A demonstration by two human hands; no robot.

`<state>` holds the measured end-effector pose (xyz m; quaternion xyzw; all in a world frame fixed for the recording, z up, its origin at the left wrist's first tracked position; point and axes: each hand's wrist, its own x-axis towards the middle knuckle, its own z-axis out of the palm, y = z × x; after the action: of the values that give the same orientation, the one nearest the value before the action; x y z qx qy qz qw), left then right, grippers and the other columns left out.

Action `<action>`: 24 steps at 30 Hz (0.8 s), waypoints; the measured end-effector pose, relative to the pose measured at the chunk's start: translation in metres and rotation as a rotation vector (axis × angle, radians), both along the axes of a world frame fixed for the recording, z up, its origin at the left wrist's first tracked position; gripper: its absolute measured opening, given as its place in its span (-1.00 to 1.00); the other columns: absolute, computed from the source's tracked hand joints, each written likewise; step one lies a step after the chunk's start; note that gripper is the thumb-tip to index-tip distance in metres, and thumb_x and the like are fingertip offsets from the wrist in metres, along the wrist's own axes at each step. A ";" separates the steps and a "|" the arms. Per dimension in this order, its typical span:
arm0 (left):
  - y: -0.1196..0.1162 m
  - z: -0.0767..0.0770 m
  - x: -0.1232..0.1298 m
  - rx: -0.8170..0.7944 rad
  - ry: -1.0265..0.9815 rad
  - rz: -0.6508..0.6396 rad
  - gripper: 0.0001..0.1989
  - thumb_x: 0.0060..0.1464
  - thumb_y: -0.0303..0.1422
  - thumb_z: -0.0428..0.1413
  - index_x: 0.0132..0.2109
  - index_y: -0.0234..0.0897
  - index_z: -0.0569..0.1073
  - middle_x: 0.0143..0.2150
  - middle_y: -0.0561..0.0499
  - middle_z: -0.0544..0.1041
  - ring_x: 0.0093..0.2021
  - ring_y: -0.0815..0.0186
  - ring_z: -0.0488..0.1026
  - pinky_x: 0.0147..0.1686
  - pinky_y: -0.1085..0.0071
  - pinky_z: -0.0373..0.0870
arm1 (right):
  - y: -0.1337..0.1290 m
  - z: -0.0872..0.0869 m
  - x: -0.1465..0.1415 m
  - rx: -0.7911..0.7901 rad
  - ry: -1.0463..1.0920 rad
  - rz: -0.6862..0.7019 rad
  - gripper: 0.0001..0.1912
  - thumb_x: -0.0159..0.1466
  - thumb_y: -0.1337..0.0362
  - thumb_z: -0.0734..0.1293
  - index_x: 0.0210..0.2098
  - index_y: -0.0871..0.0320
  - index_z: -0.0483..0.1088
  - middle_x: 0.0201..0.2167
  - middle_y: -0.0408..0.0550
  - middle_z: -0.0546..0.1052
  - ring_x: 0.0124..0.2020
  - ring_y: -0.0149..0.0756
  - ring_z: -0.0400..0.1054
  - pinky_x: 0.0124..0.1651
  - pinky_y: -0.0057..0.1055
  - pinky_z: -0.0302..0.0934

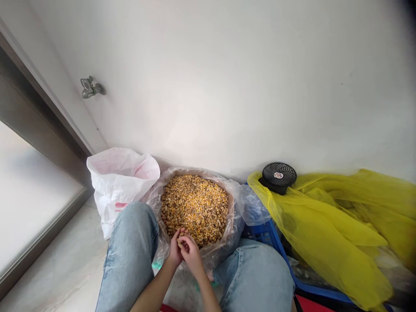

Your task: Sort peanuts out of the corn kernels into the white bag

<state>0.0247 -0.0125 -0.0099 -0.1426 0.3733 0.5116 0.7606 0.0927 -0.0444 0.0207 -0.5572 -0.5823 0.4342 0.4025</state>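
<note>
A round container lined with a clear plastic bag point(234, 208) holds a heap of yellow corn kernels mixed with tan peanuts in the shell point(195, 203). My left hand point(174, 251) and my right hand point(192, 252) meet at its near rim, over the peanuts and corn. Their fingertips come together around a small tan piece that looks like a peanut point(180, 243). Both hands are closed, and the fingers partly hide the piece.
To the left stands an open white sack point(123, 186). On the right, yellow netting point(325, 225) covers a blue plastic crate point(282, 255), with a small black fan point(278, 177) on it. A tap point(91, 87) juts from the wall. My knees flank the container.
</note>
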 end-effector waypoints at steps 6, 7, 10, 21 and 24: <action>0.002 -0.002 0.001 -0.010 -0.055 0.029 -0.86 0.01 -0.46 -0.04 -0.44 -0.33 0.38 -0.52 0.05 0.46 -0.51 0.44 0.42 -0.42 0.51 0.35 | 0.000 -0.002 0.005 -0.027 0.027 0.015 -0.69 -0.01 0.48 0.14 -0.34 0.11 0.39 -0.30 -0.06 0.45 -0.26 -0.30 0.33 -0.21 -0.39 0.22; 0.002 -0.002 0.001 -0.008 -0.050 0.030 -0.86 0.01 -0.46 -0.04 -0.44 -0.33 0.38 -0.53 0.05 0.46 -0.51 0.44 0.42 -0.41 0.50 0.36 | 0.000 -0.003 0.006 -0.032 0.039 0.016 -0.70 0.00 0.47 0.14 -0.34 0.11 0.39 -0.31 -0.06 0.46 -0.27 -0.30 0.33 -0.21 -0.39 0.22; 0.002 -0.004 0.000 -0.007 -0.023 0.027 -0.86 0.03 -0.45 -0.05 -0.41 -0.32 0.38 -0.52 0.05 0.46 -0.51 0.42 0.42 -0.40 0.48 0.38 | 0.003 -0.010 0.012 -0.062 0.052 -0.039 -0.72 0.04 0.42 0.14 -0.29 0.13 0.37 -0.29 -0.05 0.47 -0.25 -0.30 0.34 -0.19 -0.38 0.22; -0.001 -0.007 -0.005 -0.019 -0.038 -0.024 -0.89 0.02 -0.40 -0.03 -0.32 -0.28 0.37 -0.45 0.05 0.48 -0.43 0.38 0.46 -0.23 0.26 0.41 | 0.028 -0.044 0.045 -0.307 -0.812 -0.133 -0.69 0.10 0.47 0.11 -0.24 0.13 0.35 -0.27 0.01 0.46 -0.22 -0.26 0.32 -0.24 -0.42 0.12; -0.001 -0.008 -0.004 -0.015 -0.044 -0.028 -0.91 0.01 -0.40 -0.02 -0.33 -0.27 0.37 -0.45 0.06 0.48 -0.42 0.37 0.46 -0.23 0.25 0.41 | 0.031 -0.046 0.045 -0.350 -0.840 -0.117 -0.74 0.12 0.42 0.12 -0.26 0.11 0.35 -0.27 -0.01 0.45 -0.26 -0.27 0.34 -0.30 -0.44 0.11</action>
<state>0.0206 -0.0131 -0.0183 -0.1542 0.3624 0.4946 0.7747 0.1375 -0.0136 -0.0251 -0.7764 -0.5806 0.2390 0.0553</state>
